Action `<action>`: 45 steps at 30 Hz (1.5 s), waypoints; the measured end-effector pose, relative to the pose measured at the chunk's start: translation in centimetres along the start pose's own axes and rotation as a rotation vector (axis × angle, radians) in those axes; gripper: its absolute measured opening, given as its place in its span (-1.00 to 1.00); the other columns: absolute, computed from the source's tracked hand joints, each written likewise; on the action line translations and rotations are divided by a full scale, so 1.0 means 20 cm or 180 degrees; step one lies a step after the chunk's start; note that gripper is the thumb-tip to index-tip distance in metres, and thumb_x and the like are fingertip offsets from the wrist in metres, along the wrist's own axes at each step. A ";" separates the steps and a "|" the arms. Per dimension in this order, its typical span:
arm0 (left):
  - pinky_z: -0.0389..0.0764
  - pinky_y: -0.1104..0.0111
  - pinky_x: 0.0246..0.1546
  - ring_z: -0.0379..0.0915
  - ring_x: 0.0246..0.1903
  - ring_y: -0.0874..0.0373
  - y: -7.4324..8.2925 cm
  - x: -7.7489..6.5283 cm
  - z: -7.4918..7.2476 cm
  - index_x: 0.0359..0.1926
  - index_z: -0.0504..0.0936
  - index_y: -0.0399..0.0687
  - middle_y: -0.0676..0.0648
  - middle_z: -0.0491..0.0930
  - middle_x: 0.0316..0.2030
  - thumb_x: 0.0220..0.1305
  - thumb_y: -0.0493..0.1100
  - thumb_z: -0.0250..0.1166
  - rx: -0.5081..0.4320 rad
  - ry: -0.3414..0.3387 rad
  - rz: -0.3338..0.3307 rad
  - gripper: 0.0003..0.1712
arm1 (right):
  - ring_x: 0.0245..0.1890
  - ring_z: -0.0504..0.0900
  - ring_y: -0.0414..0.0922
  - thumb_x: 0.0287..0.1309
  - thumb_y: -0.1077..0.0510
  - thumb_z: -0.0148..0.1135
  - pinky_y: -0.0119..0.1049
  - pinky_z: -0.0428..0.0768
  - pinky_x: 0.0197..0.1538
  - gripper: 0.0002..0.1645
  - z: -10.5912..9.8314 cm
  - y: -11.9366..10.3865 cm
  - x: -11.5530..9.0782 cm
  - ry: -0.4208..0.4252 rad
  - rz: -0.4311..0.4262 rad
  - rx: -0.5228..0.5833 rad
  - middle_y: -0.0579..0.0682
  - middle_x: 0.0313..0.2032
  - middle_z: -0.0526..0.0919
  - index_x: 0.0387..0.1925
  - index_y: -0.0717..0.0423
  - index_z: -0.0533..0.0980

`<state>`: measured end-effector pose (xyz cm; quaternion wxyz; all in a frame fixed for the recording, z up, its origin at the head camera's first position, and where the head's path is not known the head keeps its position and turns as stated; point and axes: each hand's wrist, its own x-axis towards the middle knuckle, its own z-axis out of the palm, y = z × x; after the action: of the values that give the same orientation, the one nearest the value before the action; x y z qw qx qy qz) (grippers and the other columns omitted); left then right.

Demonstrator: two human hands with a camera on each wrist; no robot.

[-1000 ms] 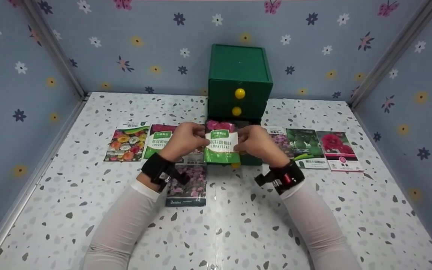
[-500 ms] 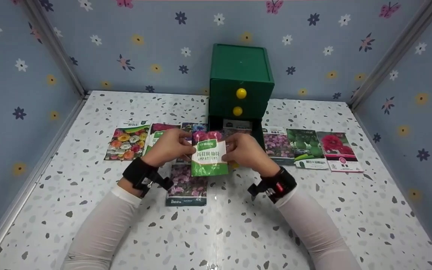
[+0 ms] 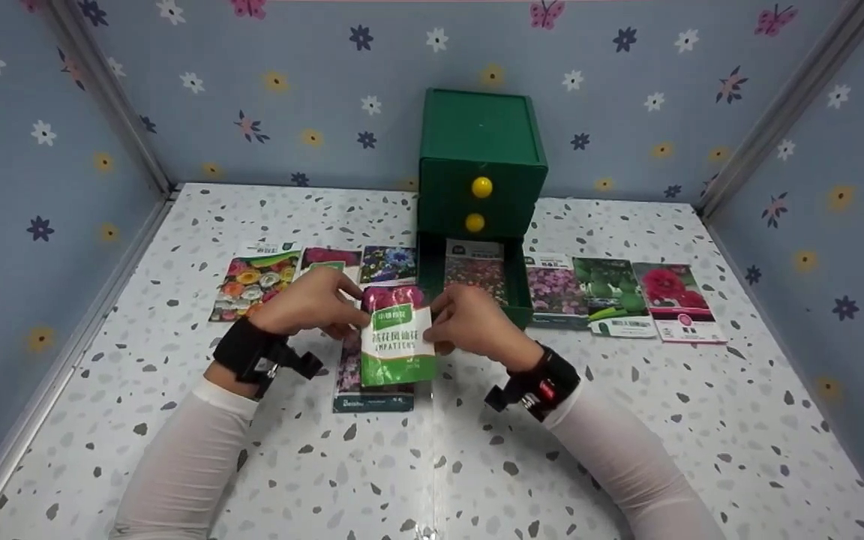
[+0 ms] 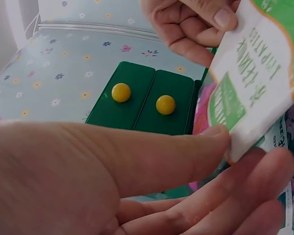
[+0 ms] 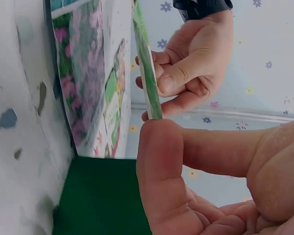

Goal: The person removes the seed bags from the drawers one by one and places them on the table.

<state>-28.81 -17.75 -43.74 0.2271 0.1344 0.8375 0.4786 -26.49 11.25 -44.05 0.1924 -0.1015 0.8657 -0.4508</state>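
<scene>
Between my two hands is a seed packet (image 3: 400, 337) marked IMPATIENS, white and green with magenta flowers at its top. My left hand (image 3: 316, 304) pinches its left edge between thumb and fingers. The right hand (image 3: 475, 322) pinches the opposite edge. In the left wrist view the packet (image 4: 257, 73) slants across the right side; the right wrist view shows it nearly edge-on. It overlaps a pink-flower seed packet (image 3: 373, 403) lying on the table below. Behind my right hand, the pulled-out bottom drawer (image 3: 516, 292) of the green cabinet holds another seed packet (image 3: 475, 266).
The green cabinet (image 3: 481, 127) with yellow knobs stands against the flowered back wall. Left of the drawer lie an orange-and-white flower packet (image 3: 256, 289) and a blue-flower packet (image 3: 391, 264). On its right are pink-flower (image 3: 554, 291), green (image 3: 616, 296) and red-flower (image 3: 678, 296) packets.
Both hands have carried the impatiens packet from over the drawer toward the front left, over the lower pink-flower packet. The packet inside the drawer has come into view.
</scene>
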 end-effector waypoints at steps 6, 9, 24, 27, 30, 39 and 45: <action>0.86 0.12 -0.19 0.86 -0.36 -0.04 0.00 -0.01 -0.01 0.25 0.72 -0.41 -0.22 0.85 -0.27 0.44 -0.19 0.52 0.0173 -0.0132 -0.0059 -0.52 | -0.39 0.87 -0.02 0.28 0.31 0.61 0.01 0.85 -0.11 -0.63 0.03 0.02 -0.02 -0.0077 0.0010 0.0045 0.02 -0.34 0.86 0.05 0.27 0.65; 0.86 0.02 -0.17 0.85 -0.40 -0.03 0.01 -0.01 0.01 0.16 0.75 -0.41 -0.22 0.85 -0.32 0.45 -0.22 0.52 0.0230 -0.0232 -0.0099 -0.60 | -0.40 0.87 0.00 0.28 0.34 0.60 -0.03 0.85 -0.15 -0.60 0.04 0.03 -0.04 -0.0116 0.0002 0.0131 0.05 -0.33 0.85 0.08 0.32 0.62; 0.85 -0.02 -0.25 0.81 -0.48 -0.01 -0.01 0.00 0.05 -0.14 0.81 -0.28 -0.17 0.82 -0.39 0.37 -0.21 0.57 0.0639 -0.0486 -0.0056 -0.81 | -0.41 0.86 0.00 0.30 0.33 0.59 0.01 0.85 -0.17 -0.54 0.08 0.08 -0.08 -0.0283 0.0023 0.0266 0.09 -0.32 0.83 0.10 0.33 0.54; 0.86 -0.02 -0.24 0.83 -0.46 -0.03 -0.01 0.00 0.05 -0.15 0.81 -0.28 -0.21 0.83 -0.38 0.38 -0.23 0.56 0.0558 -0.0548 -0.0097 -0.83 | -0.40 0.87 0.00 0.30 0.34 0.59 0.01 0.85 -0.16 -0.55 0.08 0.09 -0.09 -0.0325 0.0053 0.0330 0.10 -0.32 0.84 0.10 0.32 0.54; 0.86 -0.01 -0.25 0.82 -0.48 -0.02 -0.01 0.00 0.06 -0.17 0.81 -0.27 -0.21 0.82 -0.39 0.37 -0.22 0.56 0.0577 -0.0548 -0.0118 -0.83 | -0.39 0.87 0.01 0.29 0.35 0.59 -0.03 0.85 -0.18 -0.55 0.08 0.09 -0.10 -0.0331 0.0088 0.0355 0.11 -0.30 0.84 0.10 0.32 0.55; 0.84 0.10 -0.37 0.77 -0.53 0.03 0.00 0.03 0.10 -0.24 0.83 -0.22 -0.15 0.80 -0.46 0.33 -0.19 0.59 0.0769 -0.0462 -0.0172 -0.84 | -0.40 0.87 -0.01 0.24 0.33 0.63 -0.15 0.85 -0.25 -0.56 0.07 0.14 -0.09 -0.0279 0.0212 0.0287 0.12 -0.32 0.84 0.05 0.33 0.59; 0.84 0.12 -0.39 0.78 -0.54 0.02 0.00 0.03 0.14 -0.28 0.81 -0.23 -0.17 0.81 -0.45 0.32 -0.21 0.61 0.0684 -0.0440 -0.0235 -0.83 | -0.43 0.87 -0.03 0.21 0.32 0.65 -0.17 0.84 -0.28 -0.60 0.08 0.18 -0.08 -0.0261 0.0214 0.0177 0.10 -0.37 0.84 -0.01 0.31 0.62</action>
<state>-28.00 -15.38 -45.07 0.2860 0.1597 0.8706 0.3671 -24.43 12.73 -47.46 0.2455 -0.0854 0.8472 -0.4634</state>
